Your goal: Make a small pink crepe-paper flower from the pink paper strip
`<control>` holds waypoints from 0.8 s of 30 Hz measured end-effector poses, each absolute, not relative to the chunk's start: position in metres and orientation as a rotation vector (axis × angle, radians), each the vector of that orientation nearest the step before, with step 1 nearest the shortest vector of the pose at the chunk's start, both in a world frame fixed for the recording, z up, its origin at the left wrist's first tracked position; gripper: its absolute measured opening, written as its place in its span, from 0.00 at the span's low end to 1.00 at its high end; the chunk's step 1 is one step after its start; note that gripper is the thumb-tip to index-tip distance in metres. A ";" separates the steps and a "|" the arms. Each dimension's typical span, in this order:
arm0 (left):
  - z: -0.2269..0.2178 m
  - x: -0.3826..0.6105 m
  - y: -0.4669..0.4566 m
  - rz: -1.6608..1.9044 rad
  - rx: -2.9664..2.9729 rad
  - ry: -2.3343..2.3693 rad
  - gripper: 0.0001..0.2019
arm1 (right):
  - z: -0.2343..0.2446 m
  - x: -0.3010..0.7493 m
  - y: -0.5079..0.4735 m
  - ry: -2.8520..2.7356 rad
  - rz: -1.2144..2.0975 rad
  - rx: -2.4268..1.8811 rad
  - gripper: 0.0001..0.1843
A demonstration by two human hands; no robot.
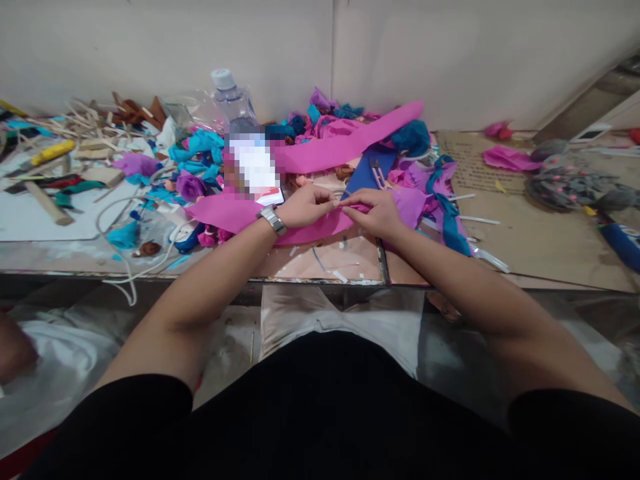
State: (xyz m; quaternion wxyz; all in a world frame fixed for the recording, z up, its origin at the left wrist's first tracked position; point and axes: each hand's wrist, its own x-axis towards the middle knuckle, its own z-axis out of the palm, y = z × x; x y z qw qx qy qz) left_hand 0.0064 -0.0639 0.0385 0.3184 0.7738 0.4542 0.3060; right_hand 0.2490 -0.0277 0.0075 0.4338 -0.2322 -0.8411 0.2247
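My left hand (314, 205), below a wrist with a metal watch (273, 219), has its thumb and fingers pinched on the edge of a pink crepe paper strip (320, 235). Facing it, fingertips almost touching, my right hand (375, 212) pinches the same edge. The strip runs leftward under my left forearm and lies over the table. Just beyond my hands are a blue sheet (369, 172) and a small pink tool (379, 175), perhaps scissors. A second length of pink paper (325, 155) stretches behind them. Exactly what sits between the fingertips is too small to see.
A lit phone (255, 163) leans near a water bottle (231, 100). Crumpled blue and purple paper (200, 147) and a white cable (107, 233) lie left. Wooden sticks (95, 123) pile far left. Brown cardboard (493, 233) covers the right side. Someone's arm (15, 347) shows lower left.
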 end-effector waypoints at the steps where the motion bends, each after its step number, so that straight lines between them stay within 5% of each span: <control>1: 0.039 0.007 -0.064 0.810 2.036 1.193 0.21 | 0.007 0.249 -0.028 -2.100 0.547 -0.589 0.10; 24: 0.034 0.016 -0.070 0.901 2.138 1.316 0.17 | 0.006 0.247 -0.027 -2.070 0.479 -0.671 0.10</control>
